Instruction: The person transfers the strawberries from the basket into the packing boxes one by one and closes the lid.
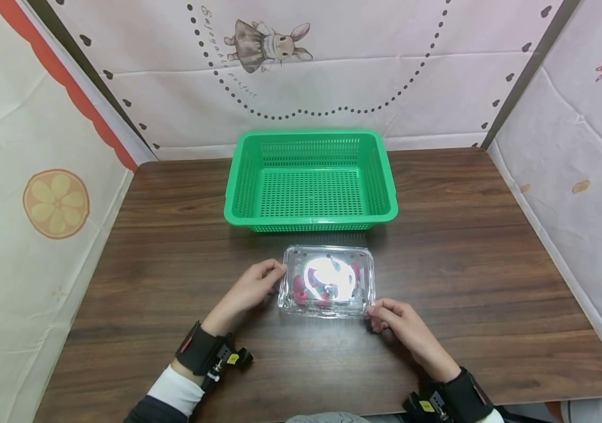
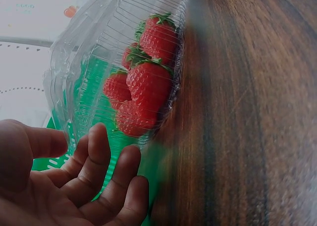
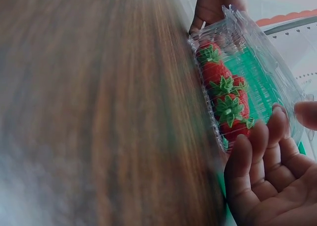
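Observation:
A clear plastic clamshell box (image 1: pixel 301 254) sits in front of the basket, its lid down and bright with glare. Red strawberries (image 2: pixel 148 87) with green leaves show through its side, several of them gathered low in the box. My left hand (image 1: pixel 256 286) pinches the box's left edge between thumb and index finger, the other fingers curving below the rim. At the front right corner, my right hand (image 1: pixel 398 320) pinches the rim the same way. The right wrist view shows the strawberries (image 3: pixel 230 107) close beside the right fingertips.
A green plastic basket (image 1: pixel 311 221) with slotted walls stands right behind the box, nothing inside it. Both rest on a brown wood-grain table (image 1: pixel 184 235). Printed white cloth (image 1: pixel 364 35) hangs behind and on both sides. A black camera strap (image 1: pixel 200 349) circles each wrist.

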### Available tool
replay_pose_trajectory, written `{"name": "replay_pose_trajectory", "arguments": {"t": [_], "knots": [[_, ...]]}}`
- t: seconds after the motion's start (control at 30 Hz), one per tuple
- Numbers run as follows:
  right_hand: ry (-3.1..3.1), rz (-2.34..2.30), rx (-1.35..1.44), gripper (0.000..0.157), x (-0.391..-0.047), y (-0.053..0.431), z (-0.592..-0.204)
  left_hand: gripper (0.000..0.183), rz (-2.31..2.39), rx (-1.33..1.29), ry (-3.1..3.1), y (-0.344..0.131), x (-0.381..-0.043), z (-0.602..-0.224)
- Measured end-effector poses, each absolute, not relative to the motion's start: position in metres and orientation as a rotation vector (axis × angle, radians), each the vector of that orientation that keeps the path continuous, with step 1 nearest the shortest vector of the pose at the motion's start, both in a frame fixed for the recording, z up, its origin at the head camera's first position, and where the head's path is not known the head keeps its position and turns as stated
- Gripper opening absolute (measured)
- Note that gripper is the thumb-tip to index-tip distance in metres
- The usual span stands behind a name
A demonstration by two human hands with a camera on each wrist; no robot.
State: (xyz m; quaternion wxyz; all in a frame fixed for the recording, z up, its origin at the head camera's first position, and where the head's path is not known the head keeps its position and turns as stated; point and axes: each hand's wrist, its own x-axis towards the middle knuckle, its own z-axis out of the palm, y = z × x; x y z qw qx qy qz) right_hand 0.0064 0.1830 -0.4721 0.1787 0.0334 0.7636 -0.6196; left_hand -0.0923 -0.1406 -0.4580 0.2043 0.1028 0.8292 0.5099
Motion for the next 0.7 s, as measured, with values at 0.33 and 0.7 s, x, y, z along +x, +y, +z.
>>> {"name": "replay_pose_trajectory", "arguments": {"t": [0.33, 0.7], "knots": [[2.177, -1.78, 0.12, 0.028, 0.0075, 0.1793, -0.4735, 0.029, 1.432, 0.275, 2.302, -0.1399, -0.0918, -0.4599], [2.165, -1.786, 0.111, 0.026, 0.0071, 0.1798, -0.4746, 0.029, 1.442, 0.285, 2.299, -0.1404, -0.0921, -0.4592]]}}
